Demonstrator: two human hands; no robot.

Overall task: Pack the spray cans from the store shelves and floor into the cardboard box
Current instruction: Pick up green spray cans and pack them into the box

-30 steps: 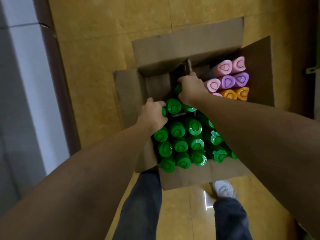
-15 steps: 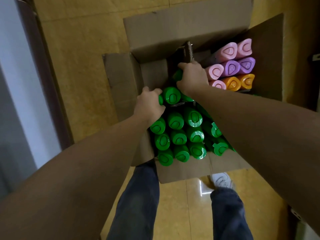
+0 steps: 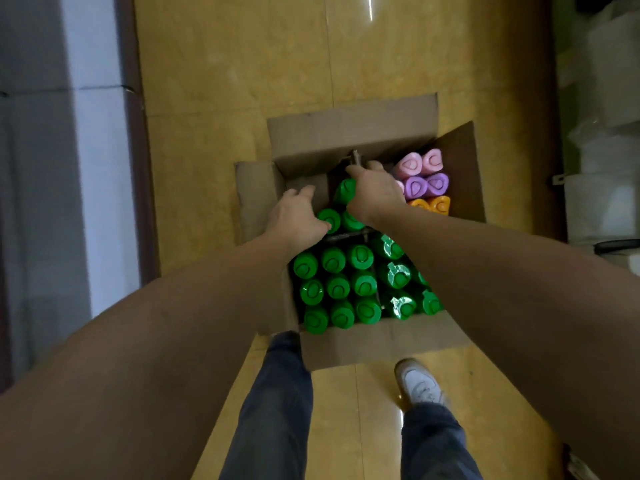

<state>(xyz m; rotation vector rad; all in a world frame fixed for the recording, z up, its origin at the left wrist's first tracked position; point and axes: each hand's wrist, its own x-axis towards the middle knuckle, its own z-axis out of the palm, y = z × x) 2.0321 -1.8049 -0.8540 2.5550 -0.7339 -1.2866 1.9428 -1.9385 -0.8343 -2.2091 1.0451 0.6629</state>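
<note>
We record one view only, from a wide-angle camera worn on the person's head. It faces forward and steeply down, almost square to the floor (image 3: 242, 64). Both forearms enter large from the lower corners and narrow toward the left hand (image 3: 294, 216) and right hand (image 3: 375, 195), at arm's reach over the open cardboard box (image 3: 346, 133), which sits mid-frame. The person's legs (image 3: 273, 410) and one shoe (image 3: 419, 382) lie at the bottom edge, directly beneath the lens.
</note>
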